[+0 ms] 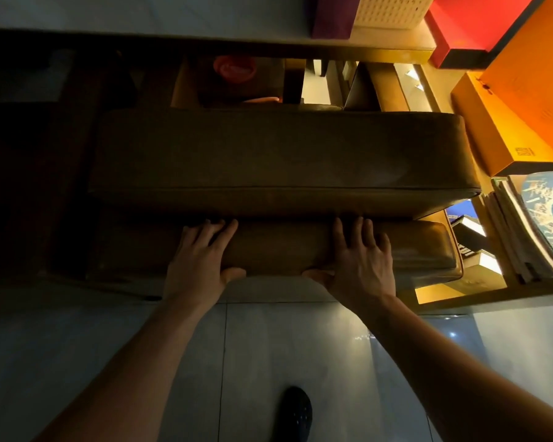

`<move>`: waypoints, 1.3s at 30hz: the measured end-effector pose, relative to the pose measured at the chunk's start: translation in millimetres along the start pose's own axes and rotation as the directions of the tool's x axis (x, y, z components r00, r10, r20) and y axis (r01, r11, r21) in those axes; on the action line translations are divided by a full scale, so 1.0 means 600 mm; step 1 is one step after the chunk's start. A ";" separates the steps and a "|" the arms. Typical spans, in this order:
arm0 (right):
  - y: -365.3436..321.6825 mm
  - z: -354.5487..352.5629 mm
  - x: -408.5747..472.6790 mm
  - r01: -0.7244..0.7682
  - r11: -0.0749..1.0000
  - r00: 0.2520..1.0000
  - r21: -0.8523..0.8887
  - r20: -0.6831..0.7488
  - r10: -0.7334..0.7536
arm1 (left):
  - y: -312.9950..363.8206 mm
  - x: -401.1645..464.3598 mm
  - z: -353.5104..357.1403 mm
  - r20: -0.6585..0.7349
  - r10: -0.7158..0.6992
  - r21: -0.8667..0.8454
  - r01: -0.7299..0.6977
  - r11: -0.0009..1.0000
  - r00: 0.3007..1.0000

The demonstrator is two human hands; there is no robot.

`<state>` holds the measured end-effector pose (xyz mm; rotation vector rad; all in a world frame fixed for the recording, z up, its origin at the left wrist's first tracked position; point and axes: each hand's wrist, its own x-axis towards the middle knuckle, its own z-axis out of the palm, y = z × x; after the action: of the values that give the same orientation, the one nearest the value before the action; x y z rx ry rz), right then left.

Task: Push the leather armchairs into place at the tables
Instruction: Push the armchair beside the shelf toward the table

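- My left hand (201,263) grips the top of the leather armchair's backrest (268,247), fingers over the far edge, thumb under the near edge.
- My right hand (358,260) grips the same backrest the same way, near its right end.
- The seat cushion (281,154) lies just beyond my fingertips, toward the table (141,14).
- Orange boxes (524,100) and stacked books (530,224) sit right of my right hand.

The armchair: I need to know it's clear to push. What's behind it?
Beyond the armchair, under the table: a box with a red round lid. Left is too dark; the seat hides the floor.
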<state>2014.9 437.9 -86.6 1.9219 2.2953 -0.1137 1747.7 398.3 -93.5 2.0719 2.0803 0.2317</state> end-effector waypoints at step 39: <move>0.001 0.010 -0.053 0.025 0.999 1.000 0.019 0.006 -0.025 | 0.020 -0.052 -0.003 0.011 -0.038 -0.047 0.039 0.998 0.999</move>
<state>2021.1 406.3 -87.6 1.8992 2.3233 -0.1451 1758.8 367.1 -87.7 2.0000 2.0860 0.2609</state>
